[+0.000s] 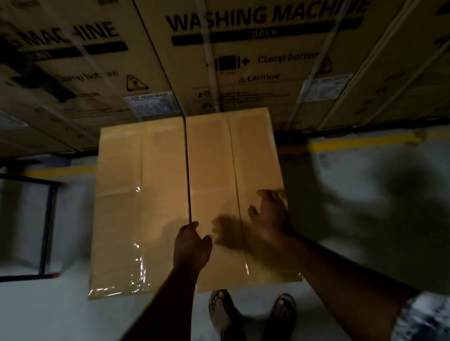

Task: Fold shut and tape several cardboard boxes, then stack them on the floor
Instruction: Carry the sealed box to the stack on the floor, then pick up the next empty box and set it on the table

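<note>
From the head camera, looking down, I had two cardboard boxes side by side in front of me, both folded shut with clear tape [140, 260] shining along their flaps. The left box [134, 202] and the right box [253, 151] touched along a dark seam. They stood on or just above the grey floor [371, 206], against a wall of big washing machine cartons [267, 16]. I could not tell whether more boxes sat beneath them.

My left hand [192, 247] was at the near end of that seam, its fingers curled down into the gap and, as far as the dim picture showed, grasping the inner edge of the right box. My right hand [272, 218] was blurred, with fingers spread and released. It was over the near right part of the same box and held nothing, and its shadow fell on the lid.

I judged the step to be squaring the right box into place beside its neighbour. To do that well, I needed the right hand flat on the outer edge, so that both hands could press evenly. I also needed the seam to close straight along its whole length, and my left fingers out of the gap before it closed.

My sandalled feet [222, 309] stood just beside the near edge of the box. A black metal frame [46, 222] stood to the left, well apart, and a yellow line [361, 143] ran along the floor below the cartons.
</note>
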Tool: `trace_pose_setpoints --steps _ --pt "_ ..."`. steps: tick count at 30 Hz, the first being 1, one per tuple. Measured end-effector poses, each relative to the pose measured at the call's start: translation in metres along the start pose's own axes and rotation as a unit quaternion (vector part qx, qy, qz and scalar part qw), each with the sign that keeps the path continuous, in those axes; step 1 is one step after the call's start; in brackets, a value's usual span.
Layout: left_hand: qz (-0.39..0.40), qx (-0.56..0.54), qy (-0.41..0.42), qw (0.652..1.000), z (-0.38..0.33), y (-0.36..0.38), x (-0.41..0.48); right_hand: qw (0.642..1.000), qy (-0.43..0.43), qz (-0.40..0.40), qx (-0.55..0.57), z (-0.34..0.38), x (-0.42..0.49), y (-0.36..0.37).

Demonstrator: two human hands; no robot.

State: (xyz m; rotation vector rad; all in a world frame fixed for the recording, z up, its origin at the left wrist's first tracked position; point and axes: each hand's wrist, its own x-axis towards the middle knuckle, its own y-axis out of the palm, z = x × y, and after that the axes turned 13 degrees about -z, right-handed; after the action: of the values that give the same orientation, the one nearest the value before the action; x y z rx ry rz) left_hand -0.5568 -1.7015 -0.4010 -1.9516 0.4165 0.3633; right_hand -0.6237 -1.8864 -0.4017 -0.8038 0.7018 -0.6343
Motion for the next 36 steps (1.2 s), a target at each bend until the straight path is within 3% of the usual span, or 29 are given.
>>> trace_pose_setpoints --steps 10,19,27,36 --pt "-0.061 -0.028 0.052 0.996 -0.028 -0.092 -0.112 0.995 -0.087 0.050 -0.003 0.064 -0.111 -0.070" --pt "-0.101 -0.062 0.059 0.991 0.017 -0.156 -0.191 0.991 -0.126 0.034 0.026 0.131 -0.216 -0.091" --pt "-0.150 -0.076 0.034 0.985 0.160 -0.214 -0.249 0.981 -0.191 0.013 0.009 0.182 -0.346 -0.033" --pt "-0.233 -0.130 -0.039 0.963 0.351 -0.277 -0.304 0.929 -0.352 0.105 -0.045 0.251 -0.502 0.073"
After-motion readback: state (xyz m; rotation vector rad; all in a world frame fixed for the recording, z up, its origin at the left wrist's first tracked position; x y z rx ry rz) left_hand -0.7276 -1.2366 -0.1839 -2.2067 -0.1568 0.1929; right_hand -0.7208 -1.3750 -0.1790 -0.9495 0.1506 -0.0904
